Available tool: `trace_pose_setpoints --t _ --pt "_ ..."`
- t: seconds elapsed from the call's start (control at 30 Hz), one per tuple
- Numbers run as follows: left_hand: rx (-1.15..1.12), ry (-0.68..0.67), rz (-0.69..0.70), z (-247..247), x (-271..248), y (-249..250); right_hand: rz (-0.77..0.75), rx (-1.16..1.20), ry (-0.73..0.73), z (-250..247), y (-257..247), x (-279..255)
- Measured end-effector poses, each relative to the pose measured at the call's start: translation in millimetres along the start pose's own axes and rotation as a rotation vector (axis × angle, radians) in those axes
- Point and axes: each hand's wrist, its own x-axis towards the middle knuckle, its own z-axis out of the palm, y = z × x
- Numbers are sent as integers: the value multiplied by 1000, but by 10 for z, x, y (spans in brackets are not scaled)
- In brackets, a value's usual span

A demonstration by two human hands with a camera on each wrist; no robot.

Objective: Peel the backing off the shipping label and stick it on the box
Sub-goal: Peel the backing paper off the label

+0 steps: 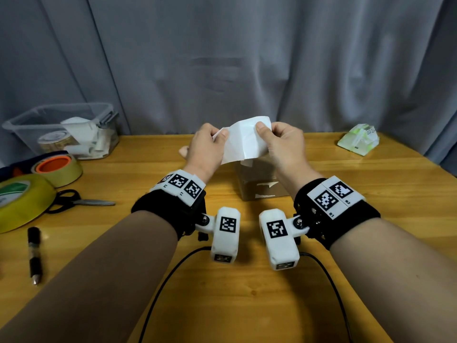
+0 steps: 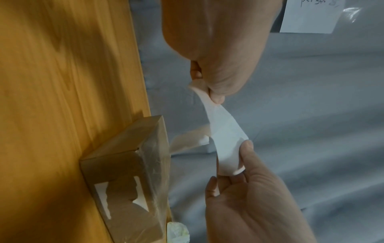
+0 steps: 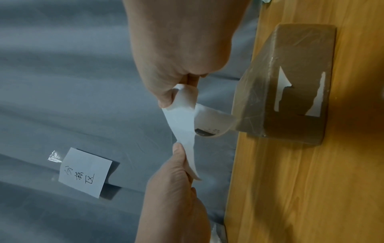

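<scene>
Above the box (image 1: 262, 179), at 12 o'clock of the table (image 1: 247, 280), left hand (image 1: 207, 144) and right hand (image 1: 279, 144) each pinch an edge of the shipping label (image 1: 243, 142). Risk: curling sheet sticks to itself or tears if pulled unevenly.

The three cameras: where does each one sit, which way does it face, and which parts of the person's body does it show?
Head: on the head, looking forward and down at the wooden table; both forearms, left hand and right hand pinching the shipping label.
Left wrist: along the left hand toward the curtain; both hands.
Right wrist: along the right hand, likewise; both hands.
Shared: label and cardboard box, seen from opposite sides.
</scene>
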Motion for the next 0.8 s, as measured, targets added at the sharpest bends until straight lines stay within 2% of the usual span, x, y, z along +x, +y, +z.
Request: trace_pose_setpoints --t 0.27,0.43,0.63,0.73,0.8 --pt "71 -21 0 22 -2 -108 0 15 -5 -13 38 -2" --pt "94 -41 -53 59 -13 -160 -21 -23 12 -38 71 -14" --pt "-226 -14 34 10 -51 -107 -1 -12 44 -77 92 11" --pt "-573 -176 -24 -19 -98 -44 -24 -45 76 -95 121 10" --pt "-688 -281 -82 -54 -106 -20 -18 -57 104 -106 162 2"
